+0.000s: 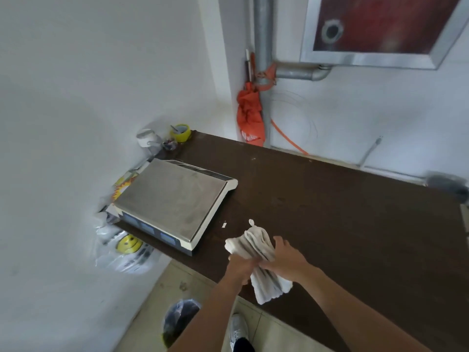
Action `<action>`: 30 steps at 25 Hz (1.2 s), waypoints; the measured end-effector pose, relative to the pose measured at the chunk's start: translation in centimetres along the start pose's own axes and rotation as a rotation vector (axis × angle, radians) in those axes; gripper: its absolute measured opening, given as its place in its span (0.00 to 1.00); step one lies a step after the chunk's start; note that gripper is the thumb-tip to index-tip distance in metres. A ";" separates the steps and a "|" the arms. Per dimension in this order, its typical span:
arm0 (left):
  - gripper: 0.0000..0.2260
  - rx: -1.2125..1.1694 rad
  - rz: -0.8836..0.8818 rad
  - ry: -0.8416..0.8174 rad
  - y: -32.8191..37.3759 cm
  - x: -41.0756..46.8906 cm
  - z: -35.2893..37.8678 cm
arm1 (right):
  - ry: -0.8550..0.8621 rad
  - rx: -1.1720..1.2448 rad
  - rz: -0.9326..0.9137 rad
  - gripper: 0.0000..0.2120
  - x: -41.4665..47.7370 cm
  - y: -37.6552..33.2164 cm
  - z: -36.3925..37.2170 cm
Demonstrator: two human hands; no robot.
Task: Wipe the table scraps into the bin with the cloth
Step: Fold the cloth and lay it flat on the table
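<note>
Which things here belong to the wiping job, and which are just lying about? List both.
Job: cloth, held by left hand and right hand; white scrap; table; bin on the floor.
Lying about: scale, yellow tape roll, orange bag, plastic bags.

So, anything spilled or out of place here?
Only a white scrap lies loose on the table beside the scale, plus fainter flecks farther back. The left hand and right hand hold the cloth bunched at the near edge; nothing looks damaged.

White lettering on orange bag (250,118) unreadable, yellow smiley (128,243) on plastic bag (119,262)
</note>
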State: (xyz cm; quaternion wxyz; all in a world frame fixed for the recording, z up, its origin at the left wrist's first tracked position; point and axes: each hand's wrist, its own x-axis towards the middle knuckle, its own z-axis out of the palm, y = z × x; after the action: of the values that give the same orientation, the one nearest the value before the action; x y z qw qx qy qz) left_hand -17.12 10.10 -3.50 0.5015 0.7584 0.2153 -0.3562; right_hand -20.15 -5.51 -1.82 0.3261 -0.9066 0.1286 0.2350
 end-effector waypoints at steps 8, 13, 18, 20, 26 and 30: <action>0.21 -0.028 0.086 -0.345 4.8 6.1 -1.9 | 0.269 0.661 0.436 0.23 2.6 3.8 -0.7; 0.27 0.038 0.115 -0.291 7.5 6.5 0.8 | 0.376 0.715 0.496 0.25 2.1 5.7 -1.9; 0.18 0.571 0.921 0.199 5.6 4.6 3.6 | 0.758 0.027 0.087 0.18 1.2 5.1 -2.6; 0.18 0.776 1.177 0.155 4.7 4.5 4.6 | 0.652 -0.188 -0.161 0.19 1.5 4.5 -2.7; 0.30 1.208 0.878 0.055 3.2 5.0 4.9 | 0.257 -0.549 -0.130 0.31 1.6 10.0 -1.7; 0.31 1.254 0.785 0.086 1.7 5.0 4.1 | 0.239 -0.492 -0.165 0.35 2.0 11.8 -1.8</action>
State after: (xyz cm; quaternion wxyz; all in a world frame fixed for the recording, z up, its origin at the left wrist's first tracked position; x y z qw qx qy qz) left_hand -13.98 5.54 -7.26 0.0557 0.9369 -0.2962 -0.1770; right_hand -22.37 -15.72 -7.93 0.0970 -0.9871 0.0311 0.1235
